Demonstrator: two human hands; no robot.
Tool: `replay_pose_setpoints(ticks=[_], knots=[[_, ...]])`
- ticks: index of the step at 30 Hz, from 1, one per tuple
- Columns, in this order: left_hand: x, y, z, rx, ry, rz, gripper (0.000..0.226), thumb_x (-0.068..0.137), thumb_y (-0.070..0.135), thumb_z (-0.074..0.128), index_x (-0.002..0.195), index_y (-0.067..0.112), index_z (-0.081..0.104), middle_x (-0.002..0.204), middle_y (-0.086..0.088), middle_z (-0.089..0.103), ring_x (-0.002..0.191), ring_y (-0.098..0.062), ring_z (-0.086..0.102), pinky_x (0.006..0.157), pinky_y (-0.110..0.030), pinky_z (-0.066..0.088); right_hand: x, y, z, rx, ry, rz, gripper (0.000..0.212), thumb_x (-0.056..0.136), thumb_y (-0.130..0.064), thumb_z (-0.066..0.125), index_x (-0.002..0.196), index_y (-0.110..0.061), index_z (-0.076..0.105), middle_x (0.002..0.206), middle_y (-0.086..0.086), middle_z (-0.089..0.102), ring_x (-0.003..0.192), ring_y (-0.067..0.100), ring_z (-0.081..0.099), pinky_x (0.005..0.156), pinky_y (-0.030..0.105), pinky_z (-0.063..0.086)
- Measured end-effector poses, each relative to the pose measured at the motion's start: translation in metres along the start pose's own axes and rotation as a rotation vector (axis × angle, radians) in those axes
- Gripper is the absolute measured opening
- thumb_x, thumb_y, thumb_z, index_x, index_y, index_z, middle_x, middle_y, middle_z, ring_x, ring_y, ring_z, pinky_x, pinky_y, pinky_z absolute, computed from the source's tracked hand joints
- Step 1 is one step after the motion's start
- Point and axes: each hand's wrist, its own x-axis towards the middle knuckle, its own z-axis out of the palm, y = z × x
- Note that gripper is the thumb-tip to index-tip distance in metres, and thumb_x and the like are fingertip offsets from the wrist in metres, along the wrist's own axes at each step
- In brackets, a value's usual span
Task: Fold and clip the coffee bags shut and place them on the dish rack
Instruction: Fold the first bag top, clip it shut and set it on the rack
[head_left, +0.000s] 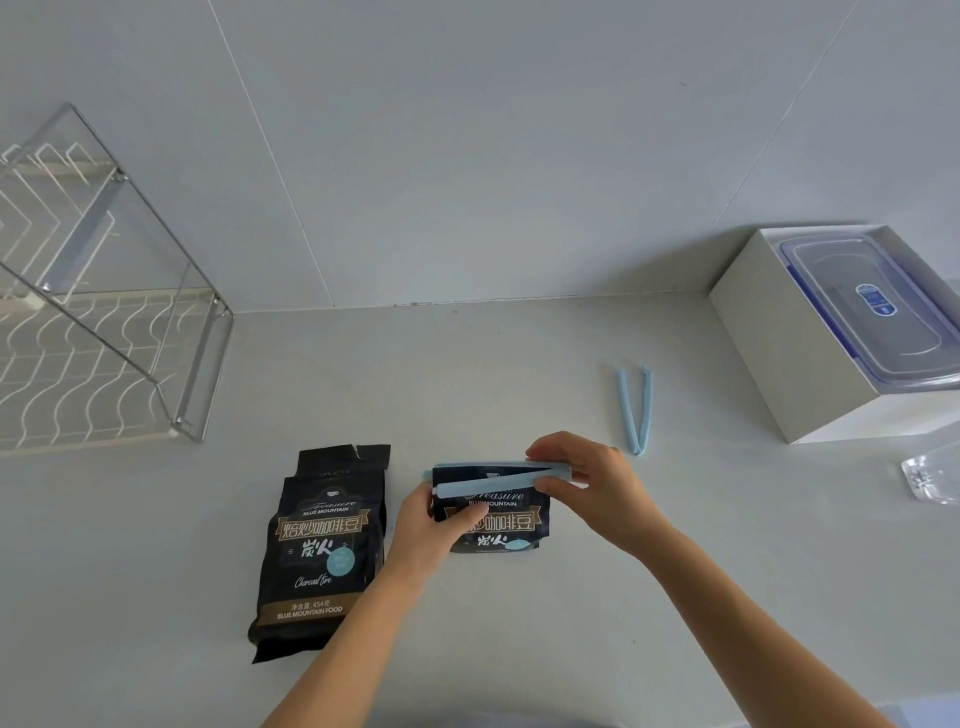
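Head view, bag (498, 519) (clipped) — between hands

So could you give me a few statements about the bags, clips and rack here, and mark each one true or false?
1. Both hands are on the same coffee bag. True: the left hand steadies the folded bag while the right hand pinches the blue clip across its top.
2. The other coffee bag is already clipped. False: its torn top stands open, with no clip on it.
3. A spare clip lies open on the counter. True.
4. A coffee bag sits on the dish rack. False: no bag is on the rack.
5. The lidded plastic container rests in a white box. True.
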Motion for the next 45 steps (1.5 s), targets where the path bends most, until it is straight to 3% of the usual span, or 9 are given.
replay_pose_setpoints(ticks=[5,12,17,23,27,32,36,39,45], knots=[[0.0,-0.006,0.003,-0.069,0.083,-0.016,0.042,0.071,0.007,0.079,0.108,0.012,0.06,0.1,-0.003,0.069,0.09,-0.011,0.065,0.061,-0.011,0.051,-0.004,0.005,-0.009,0.065,0.024,0.05,0.033,0.078,-0.008,0.072,0.094,-0.035,0.062,0.093,-0.01,0.072,0.089,0.002,0.067,0.082,0.024,0.055],[0.0,-0.009,0.003,-0.067,0.061,-0.011,0.038,0.074,0.008,0.076,0.109,0.004,0.062,0.1,-0.012,0.07,0.086,-0.012,0.068,0.061,-0.013,0.052,-0.006,0.001,0.009,0.101,-0.024,0.043,0.03,0.077,-0.006,0.07,0.099,-0.026,0.064,0.095,-0.009,0.071,0.091,0.004,0.066,0.08,0.019,0.054],[0.0,-0.007,0.004,-0.077,0.061,0.019,0.027,0.073,0.006,0.077,0.098,0.01,0.068,0.091,-0.003,0.073,0.079,-0.003,0.07,0.061,-0.013,0.052,-0.002,-0.006,0.013,0.1,-0.027,0.019,0.034,0.076,-0.005,0.07,0.099,-0.028,0.063,0.094,-0.009,0.071,0.092,0.002,0.065,0.082,0.017,0.052],[0.005,-0.009,0.003,-0.059,0.068,0.021,0.029,0.072,0.008,0.078,0.099,0.01,0.068,0.091,-0.004,0.073,0.079,-0.004,0.07,0.06,-0.012,0.052,0.005,-0.019,0.007,-0.17,-0.107,-0.033,0.035,0.077,-0.013,0.065,0.106,-0.033,0.06,0.1,-0.013,0.07,0.093,0.005,0.062,0.08,0.023,0.047],[0.008,-0.01,-0.001,0.003,0.03,0.038,0.035,0.072,0.014,0.079,0.103,0.008,0.067,0.094,-0.005,0.074,0.084,-0.009,0.07,0.065,-0.014,0.052,0.012,-0.035,0.018,-0.384,-0.174,-0.151,0.036,0.079,-0.013,0.057,0.112,-0.028,0.06,0.104,-0.007,0.065,0.089,0.017,0.06,0.074,0.031,0.05],[0.006,-0.011,-0.001,0.043,0.024,0.072,0.022,0.075,0.009,0.075,0.095,0.009,0.067,0.07,0.006,0.071,0.066,-0.002,0.064,0.058,-0.013,0.049,0.029,-0.052,0.042,-0.476,-0.268,-0.186,0.031,0.082,-0.019,0.058,0.113,-0.018,0.059,0.106,0.002,0.059,0.086,0.027,0.06,0.074,0.04,0.05],[0.006,-0.009,-0.001,0.072,0.042,0.076,0.016,0.076,0.003,0.07,0.085,0.016,0.066,0.06,0.011,0.066,0.059,0.002,0.059,0.053,-0.01,0.045,0.041,-0.058,0.054,-0.495,-0.279,-0.131,0.029,0.078,-0.033,0.063,0.106,-0.025,0.062,0.097,-0.001,0.057,0.081,0.024,0.058,0.067,0.034,0.047],[0.006,-0.006,0.001,0.129,0.047,0.095,0.029,0.075,-0.003,0.063,0.064,0.024,0.061,0.048,0.014,0.058,0.048,0.005,0.052,0.045,-0.007,0.037,0.044,-0.059,0.064,-0.497,-0.255,-0.106,0.028,0.075,-0.043,0.063,0.098,-0.027,0.064,0.092,-0.004,0.058,0.077,0.021,0.057,0.061,0.03,0.04],[0.007,-0.004,-0.001,0.092,0.035,0.066,0.019,0.074,0.001,0.062,0.064,0.017,0.059,0.054,0.005,0.056,0.051,-0.002,0.05,0.047,-0.011,0.039,0.047,-0.055,0.072,-0.538,-0.238,-0.101,0.027,0.077,-0.053,0.056,0.095,-0.034,0.061,0.091,-0.008,0.06,0.077,0.017,0.059,0.059,0.029,0.038]])
